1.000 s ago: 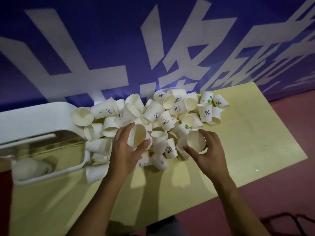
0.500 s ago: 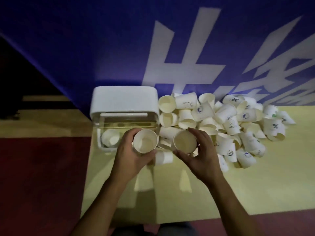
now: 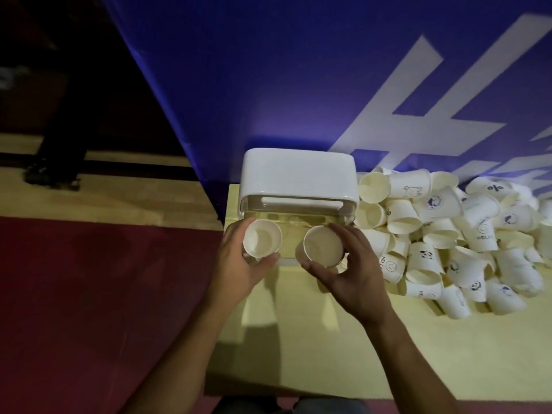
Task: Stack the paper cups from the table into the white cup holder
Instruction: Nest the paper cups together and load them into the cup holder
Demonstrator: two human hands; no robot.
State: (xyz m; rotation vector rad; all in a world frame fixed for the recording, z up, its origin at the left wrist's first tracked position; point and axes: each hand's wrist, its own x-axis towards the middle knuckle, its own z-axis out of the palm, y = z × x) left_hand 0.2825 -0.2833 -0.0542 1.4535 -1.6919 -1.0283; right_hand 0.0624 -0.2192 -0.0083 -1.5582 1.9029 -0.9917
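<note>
Over the near, open side of the white cup holder (image 3: 298,174) I'm holding two paper cups, mouths up towards me. My left hand (image 3: 239,267) curls fingers and thumb round the left cup (image 3: 262,239), and my right hand (image 3: 352,276) grips the right cup (image 3: 323,245) the same way, just beside it. Both are upright, I'd say so they drop straight into the holder. I can't tell whether any cups sit inside below. Off right, the loose pile of cups (image 3: 448,234) sprawls over the yellow table (image 3: 298,339), against the blue banner (image 3: 298,70) on the far side.
</note>
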